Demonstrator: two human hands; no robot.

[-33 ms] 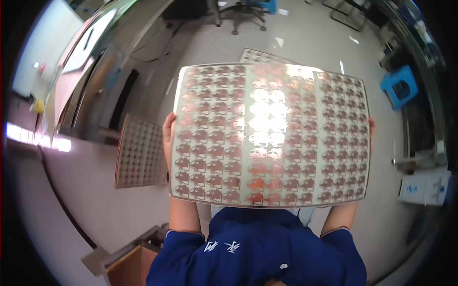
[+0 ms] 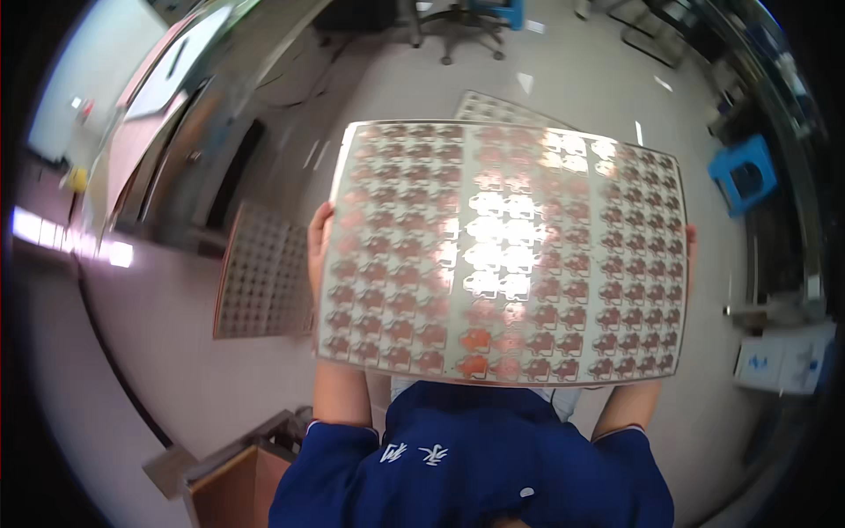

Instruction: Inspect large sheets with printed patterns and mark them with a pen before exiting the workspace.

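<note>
- Your left hand [image 2: 319,233] is gripping the left edge of the panel [image 2: 459,264], fingers curled closed on it.
- Your right hand [image 2: 692,242] is showing only as a sliver at the opposite edge; it appears to be clasping there too, mostly hidden.
- You are holding the panel in front of your body, above the floor [image 2: 572,88].
- It is looking stiff and fairly light for its breadth; its glossy face is probably being slippery and easily scratched. Gripping mid-edge on both sides is balancing it and sparing the reddish shapes. No writing is showing clearly on it.
- Your blue shirt [image 2: 475,471] is bearing white lettering.
- Farther right, a white box [image 2: 797,356] is showing blue marks, too blurred to read.
</note>
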